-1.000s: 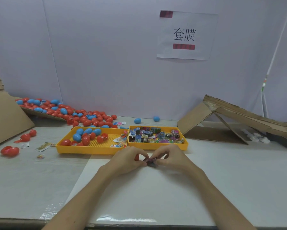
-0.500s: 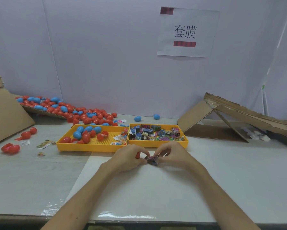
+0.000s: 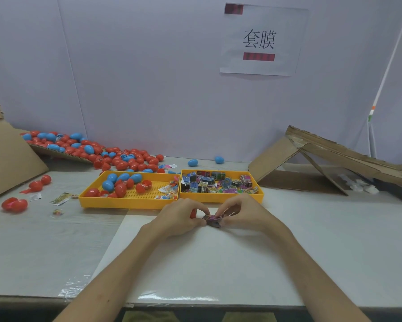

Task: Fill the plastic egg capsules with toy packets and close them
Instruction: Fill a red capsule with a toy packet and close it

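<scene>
Head view: left hand [image 3: 179, 219] and right hand [image 3: 239, 214] pinched a toy packet [image 3: 212, 221] just in front of the yellow trays [image 3: 220, 199], with a red egg shell [image 3: 193, 213] tucked in the left. The packet seemed light, crinkly and slippery, so its edges looked the best hold.

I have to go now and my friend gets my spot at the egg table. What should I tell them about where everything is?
Left hand: curled round a red egg piece, fingertips touching the toy packet.
Right hand: pinches the same packet, low over the table.
Left tray: red and blue eggs, a few packets. Right tray: more packets.
Egg pile at the back left; I cannot tell whether those are filled.
Done: a packet and an egg piece are in hand.
Left: put the packet in, close the egg, then do the rest.
</scene>
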`<state>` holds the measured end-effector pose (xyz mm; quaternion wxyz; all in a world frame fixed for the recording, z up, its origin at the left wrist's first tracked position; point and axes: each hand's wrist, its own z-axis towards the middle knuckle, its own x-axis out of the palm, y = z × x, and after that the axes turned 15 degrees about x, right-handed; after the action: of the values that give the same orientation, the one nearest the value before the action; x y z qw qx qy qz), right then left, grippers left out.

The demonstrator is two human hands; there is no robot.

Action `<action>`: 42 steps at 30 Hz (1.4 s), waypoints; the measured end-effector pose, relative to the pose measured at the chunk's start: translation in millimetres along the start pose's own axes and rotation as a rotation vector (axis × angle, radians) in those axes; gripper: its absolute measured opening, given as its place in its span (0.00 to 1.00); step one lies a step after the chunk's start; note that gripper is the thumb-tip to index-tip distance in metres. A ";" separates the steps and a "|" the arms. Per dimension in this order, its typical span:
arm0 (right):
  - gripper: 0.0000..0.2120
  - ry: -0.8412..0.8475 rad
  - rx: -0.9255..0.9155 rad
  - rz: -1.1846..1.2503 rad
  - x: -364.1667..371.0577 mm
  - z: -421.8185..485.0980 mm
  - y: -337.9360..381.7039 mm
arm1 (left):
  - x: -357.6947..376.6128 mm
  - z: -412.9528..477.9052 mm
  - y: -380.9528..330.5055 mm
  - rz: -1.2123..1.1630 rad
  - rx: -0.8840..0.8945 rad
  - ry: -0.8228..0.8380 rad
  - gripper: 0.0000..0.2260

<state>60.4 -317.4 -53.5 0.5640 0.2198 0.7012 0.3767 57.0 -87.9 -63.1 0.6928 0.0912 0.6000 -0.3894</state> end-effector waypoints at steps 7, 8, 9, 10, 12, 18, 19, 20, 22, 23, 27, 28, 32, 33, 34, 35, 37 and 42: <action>0.11 0.022 0.022 0.033 -1.6 -1.0 0.3 | -1.3 -0.6 -2.1 0.000 -0.013 0.006 0.12; 0.11 0.025 0.021 0.037 -2.2 -0.8 0.0 | -1.7 -0.5 -2.5 0.001 -0.013 0.011 0.12; 0.10 0.027 0.019 0.040 -2.8 -0.8 -0.3 | -2.1 -0.5 -2.9 0.001 -0.012 0.015 0.12; 0.09 0.030 0.018 0.044 -3.6 -1.0 -0.5 | -2.4 -0.5 -3.2 0.001 -0.011 0.018 0.12; 0.08 0.040 0.013 0.060 -5.0 -1.1 -0.5 | -2.7 -0.8 -3.6 0.001 -0.008 0.018 0.12; 0.10 0.089 -0.015 0.094 -12.0 -4.2 -2.8 | -3.5 -1.6 -3.1 0.012 -0.018 0.014 0.12; 0.11 0.084 -0.008 0.114 -15.2 -5.2 -4.8 | -3.8 -1.6 -2.7 0.012 -0.019 0.011 0.11; 0.10 0.076 0.001 0.137 -18.6 -6.4 -6.5 | -4.0 -1.6 -2.2 0.009 -0.018 0.010 0.11; 0.08 0.037 0.023 0.169 -23.3 -8.1 -7.9 | -4.0 -1.9 -1.8 -0.007 -0.017 0.012 0.11; 0.07 0.010 0.035 0.174 -23.9 -8.5 -7.5 | -4.2 -2.6 -1.6 -0.016 -0.017 0.014 0.12; 0.02 -0.054 0.029 0.177 -23.4 -10.9 -1.2 | -3.0 -6.9 -0.6 -0.083 0.003 -0.037 0.14; 0.03 -0.066 0.026 0.185 -23.0 -11.2 0.2 | -2.9 -7.7 -1.0 -0.113 0.008 -0.071 0.15; 0.04 -0.103 0.033 0.254 -20.8 -12.2 3.4 | -2.3 -5.5 -7.6 -0.309 0.066 -0.206 0.13; 0.04 -0.093 0.023 0.258 -18.8 -12.4 4.4 | -2.3 -4.6 -11.0 -0.378 0.091 -0.222 0.12; 0.04 -0.077 0.010 0.263 -16.6 -12.6 5.7 | -2.3 -3.9 -14.2 -0.433 0.111 -0.232 0.09; 0.04 -0.057 -0.005 0.274 -13.9 -12.3 7.0 | -2.5 -3.3 -16.8 -0.467 0.123 -0.237 0.06; 0.05 -0.011 -0.027 0.300 -7.9 -11.5 9.7 | -3.7 -2.8 -20.7 -0.505 0.124 -0.230 0.04; 0.07 0.038 -0.045 0.323 2.1 -8.8 13.2 | -8.4 -2.9 -20.2 -0.533 0.033 -0.214 0.06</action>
<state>49.9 -310.2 -43.8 0.4876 0.3100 0.6586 0.4821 41.9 -96.3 -49.4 0.6239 -0.1001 0.5197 -0.5750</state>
